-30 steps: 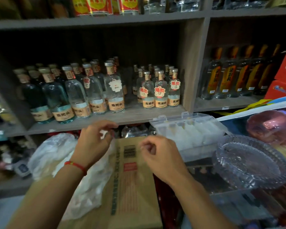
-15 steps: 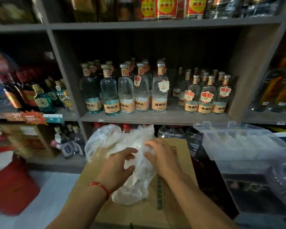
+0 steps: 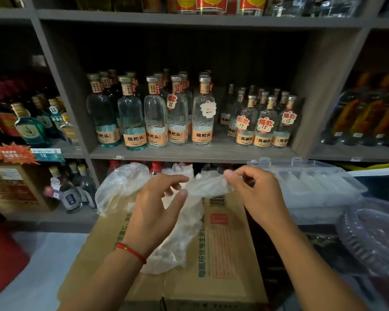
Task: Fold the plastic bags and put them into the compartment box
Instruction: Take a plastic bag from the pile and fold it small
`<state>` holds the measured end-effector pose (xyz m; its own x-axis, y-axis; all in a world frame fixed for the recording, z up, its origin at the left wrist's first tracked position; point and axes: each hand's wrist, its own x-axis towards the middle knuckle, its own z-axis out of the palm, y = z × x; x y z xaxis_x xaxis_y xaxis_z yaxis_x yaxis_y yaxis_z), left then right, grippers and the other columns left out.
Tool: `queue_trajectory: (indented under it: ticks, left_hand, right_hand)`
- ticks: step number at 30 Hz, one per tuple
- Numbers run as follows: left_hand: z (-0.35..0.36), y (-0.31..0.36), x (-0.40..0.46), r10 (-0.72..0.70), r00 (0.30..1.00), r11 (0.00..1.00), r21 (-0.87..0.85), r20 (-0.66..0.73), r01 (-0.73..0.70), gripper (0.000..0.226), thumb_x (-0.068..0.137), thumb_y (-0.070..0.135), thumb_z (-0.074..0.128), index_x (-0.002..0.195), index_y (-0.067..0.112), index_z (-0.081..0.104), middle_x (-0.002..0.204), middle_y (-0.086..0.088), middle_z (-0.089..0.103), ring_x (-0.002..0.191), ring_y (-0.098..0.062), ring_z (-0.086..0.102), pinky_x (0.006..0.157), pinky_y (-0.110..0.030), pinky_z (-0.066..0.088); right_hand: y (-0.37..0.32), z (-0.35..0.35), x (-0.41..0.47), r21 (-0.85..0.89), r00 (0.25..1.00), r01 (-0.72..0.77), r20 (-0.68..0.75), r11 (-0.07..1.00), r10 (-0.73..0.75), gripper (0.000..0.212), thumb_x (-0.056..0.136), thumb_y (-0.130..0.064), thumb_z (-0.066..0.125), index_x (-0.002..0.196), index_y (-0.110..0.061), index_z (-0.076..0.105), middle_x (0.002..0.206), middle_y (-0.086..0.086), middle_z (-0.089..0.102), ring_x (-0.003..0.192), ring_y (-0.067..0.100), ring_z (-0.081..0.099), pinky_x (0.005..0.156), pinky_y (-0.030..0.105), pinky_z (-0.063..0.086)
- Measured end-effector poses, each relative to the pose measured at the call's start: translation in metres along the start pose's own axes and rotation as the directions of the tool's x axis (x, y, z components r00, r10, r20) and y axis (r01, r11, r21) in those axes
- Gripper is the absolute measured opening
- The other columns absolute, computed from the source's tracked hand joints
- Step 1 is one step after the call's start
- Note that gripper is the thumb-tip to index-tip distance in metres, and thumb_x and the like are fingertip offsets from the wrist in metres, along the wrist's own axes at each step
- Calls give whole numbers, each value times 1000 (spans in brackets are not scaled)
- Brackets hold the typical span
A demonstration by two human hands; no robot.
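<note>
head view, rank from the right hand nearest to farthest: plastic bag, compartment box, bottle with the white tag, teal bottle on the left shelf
From the right hand:
1. plastic bag, pinched in its fingers
2. compartment box, just to its right
3. bottle with the white tag, on the shelf above and behind
4. teal bottle, far left shelf

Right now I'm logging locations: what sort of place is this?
Probably a liquor shop: shelves stocked with rows of bottles, handwritten price tags, and a promotional price sign.
</note>
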<state>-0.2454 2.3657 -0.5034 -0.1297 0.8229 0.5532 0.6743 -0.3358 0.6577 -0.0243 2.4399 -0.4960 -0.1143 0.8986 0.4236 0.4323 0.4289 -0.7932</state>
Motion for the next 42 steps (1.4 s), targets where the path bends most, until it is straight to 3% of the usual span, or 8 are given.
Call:
queue_trajectory:
  ticks: [4, 13, 19, 23, 26, 30, 36, 42]
  left_hand:
    - [17, 20, -4, 6, 986, 999, -36, 167, 0, 56, 86, 52, 77, 136, 32, 60, 129, 18, 59, 125, -4, 51, 106, -22, 39]
    - [58, 37, 0, -119, 969, 876, -437, 215, 205, 14, 98, 12, 67, 87, 15, 75, 70, 2, 71, 70, -5, 67, 72, -12, 50]
    - [69, 41, -1, -384, 874, 572, -667, 297, 478, 9, 97, 20, 69, 98, 15, 76, 100, -12, 77, 99, -31, 73, 81, -35, 58]
    - [66, 46, -11, 28, 998, 952, -303, -61, -45, 43, 86, 46, 63, 124, 27, 60, 126, 4, 59, 117, -16, 57, 94, -29, 46]
    - [82, 47, -19, 356, 924, 934, -38, 139, -354, 57, 87, 48, 71, 137, 25, 58, 130, 7, 59, 125, -15, 52, 108, -36, 41]
    - [105, 45, -20, 145, 961, 989, -67, 237, -133, 58, 88, 20, 80, 141, 26, 56, 105, 14, 65, 106, -10, 56, 99, -39, 48]
    - [110, 30, -5, 22, 967, 999, 20, 254, -28, 60, 89, 29, 79, 145, 25, 56, 136, 6, 44, 123, -9, 42, 95, 2, 27]
    - [115, 30, -1, -77, 930, 993, -54, 361, 103, 5, 95, 26, 73, 91, 27, 76, 100, 18, 71, 93, 7, 62, 80, -14, 52]
  right_hand:
    - [1, -20, -9, 95, 999, -43, 13, 995, 42, 47, 94, -59, 62, 65, -22, 66, 69, -6, 65, 68, 9, 62, 70, 36, 50]
    - [22, -55, -24, 147, 968, -228, 144, 962, 208, 70, 83, -80, 61, 73, -11, 69, 65, 4, 64, 64, 18, 63, 65, 28, 54]
    - [27, -75, -32, 264, 966, -245, 152, 933, 210, 8, 92, -30, 79, 97, -37, 78, 99, 1, 75, 87, 14, 72, 72, 26, 61]
    - [31, -81, -32, 342, 943, -307, -15, 888, 332, 5, 91, -32, 80, 93, -28, 80, 93, 5, 74, 76, 9, 66, 59, 27, 53]
    - [34, -79, -30, 401, 913, -377, 7, 835, 409, 10, 92, -33, 79, 95, -24, 81, 102, 16, 76, 96, 25, 76, 85, 46, 63]
    - [36, -76, -27, 357, 896, -422, 26, 833, 443, 10, 93, -32, 78, 92, -22, 81, 101, 22, 74, 88, 29, 73, 89, 48, 62]
    - [41, -83, -27, 287, 898, -440, 127, 851, 421, 23, 95, -35, 76, 93, -13, 80, 86, 13, 78, 77, 19, 74, 68, 32, 61]
    - [42, -83, -26, 228, 904, -426, 70, 875, 421, 23, 94, -37, 76, 99, -14, 78, 82, -3, 71, 74, 13, 65, 71, 31, 55]
